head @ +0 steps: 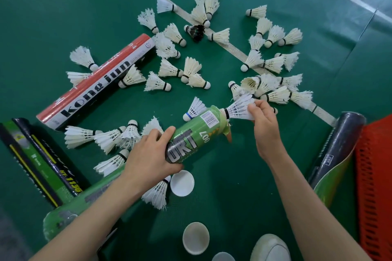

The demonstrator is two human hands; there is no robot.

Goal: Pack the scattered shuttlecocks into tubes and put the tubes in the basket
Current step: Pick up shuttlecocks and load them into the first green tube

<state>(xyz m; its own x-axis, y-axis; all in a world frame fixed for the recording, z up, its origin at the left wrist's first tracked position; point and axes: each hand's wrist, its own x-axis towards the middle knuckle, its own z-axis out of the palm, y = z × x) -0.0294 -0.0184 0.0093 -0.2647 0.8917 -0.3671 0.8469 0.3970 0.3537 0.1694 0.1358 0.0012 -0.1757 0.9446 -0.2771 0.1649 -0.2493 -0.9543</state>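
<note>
Green tube (192, 133) is gripped and tilted by the left hand (151, 154) so the right hand (264, 122), pinching a shuttlecock (238, 108) by its feathers, can feed it in cork-first.

- From my feed the scene is evenly and brightly lit; shadows under the white feather shuttlecocks (192, 68) are soft and short.
- I see a pale sheen on the green court floor (318, 34) at upper right.
- Wide-angle bending curves the white court line (231, 50) and stretches the frame edges.
- The lower corners look soft and smeared; the centre is sharp.
</note>
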